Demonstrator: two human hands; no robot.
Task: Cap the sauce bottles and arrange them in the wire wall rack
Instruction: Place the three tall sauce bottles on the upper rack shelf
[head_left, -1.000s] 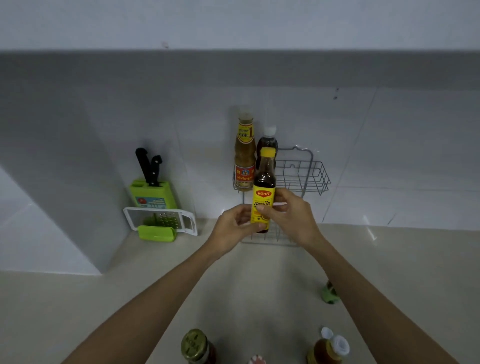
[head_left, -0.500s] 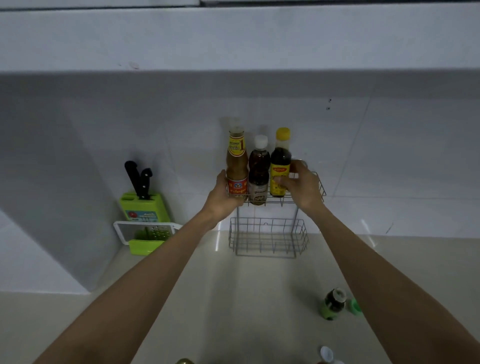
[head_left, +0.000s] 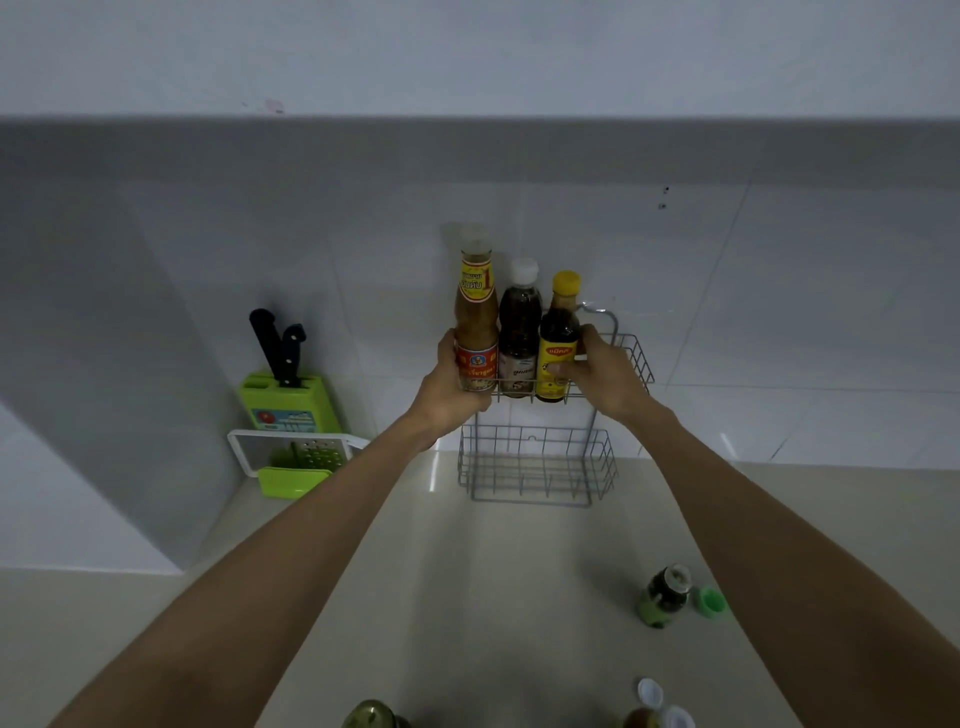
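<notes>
While held: the yellow-capped bottle (head_left: 559, 340) stands upright at the right end of the wire rack's (head_left: 631, 364) top shelf.
Right hand (head_left: 605, 371): fingers clamped on that bottle's label, just right of it.
Left hand (head_left: 449, 376): curled round the tall orange bottle (head_left: 475, 332) at the left end.
Between them: a white-capped bottle (head_left: 519, 332), touching both neighbours.
Long axis: vertical for all three.
Lower shelf (head_left: 535, 465): bare.
Counter (head_left: 493, 597): a small green bottle (head_left: 665, 595) uncapped, its green cap (head_left: 710, 601) just beside, nearer the right hand; likely next.
</notes>
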